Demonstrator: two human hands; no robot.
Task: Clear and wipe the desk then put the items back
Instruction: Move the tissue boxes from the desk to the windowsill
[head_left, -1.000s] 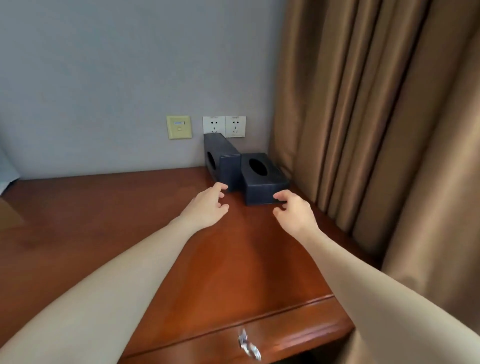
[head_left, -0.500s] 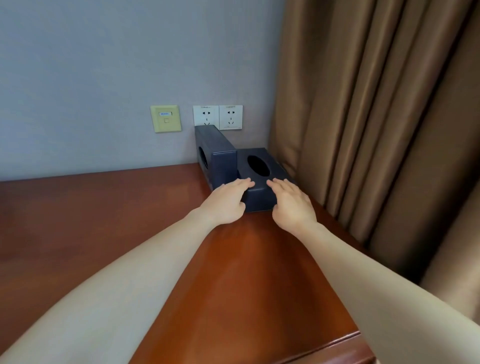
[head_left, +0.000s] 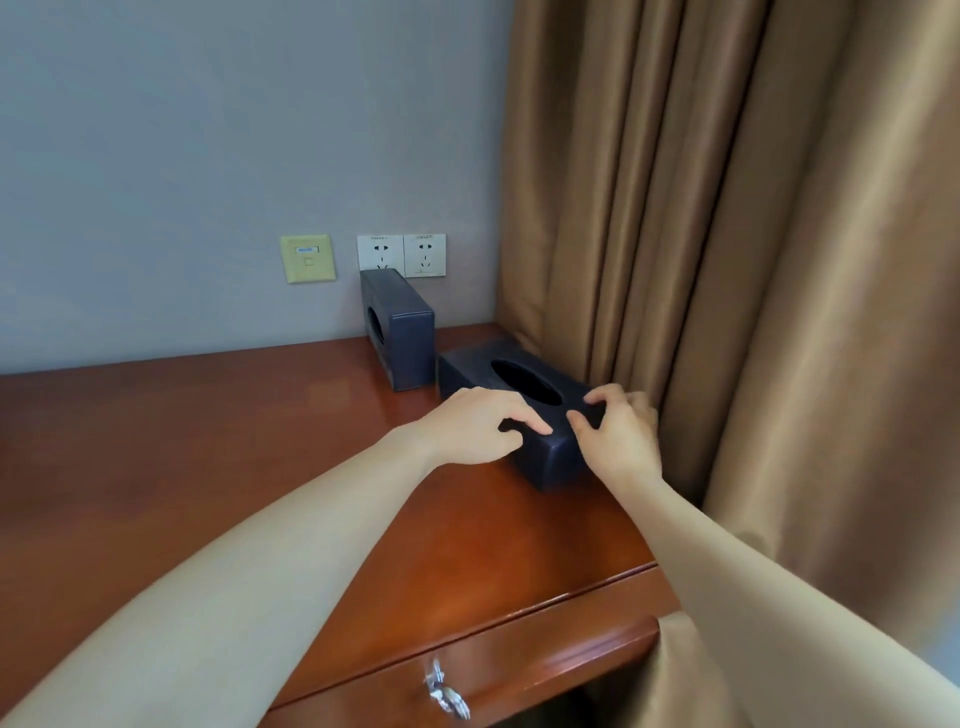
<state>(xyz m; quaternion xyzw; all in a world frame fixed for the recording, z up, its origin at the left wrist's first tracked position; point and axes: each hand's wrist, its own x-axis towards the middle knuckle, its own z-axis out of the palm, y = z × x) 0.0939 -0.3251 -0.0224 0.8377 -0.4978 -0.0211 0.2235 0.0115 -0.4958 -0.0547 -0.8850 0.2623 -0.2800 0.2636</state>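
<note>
Fingers (head_left: 525, 422) of the left hand (head_left: 475, 428) curl onto the near end of the flat tissue box (head_left: 553, 460); the right hand (head_left: 621, 441) pinches its near right corner. It lies on the desk (head_left: 234, 441), right rear, close by the curtain (head_left: 753, 260), just beside an upright box (head_left: 410, 343). Risks: both grips sit at one end, so the far end may sag, slip, or swing into the upright box. The curtain may snag.

2 bare arms; left arm (head_left: 260, 571) smooth, broad near the camera; right arm (head_left: 753, 571) likewise; left hand (head_left: 478, 426) and right hand (head_left: 618, 441) bare, fingers slender.
</note>
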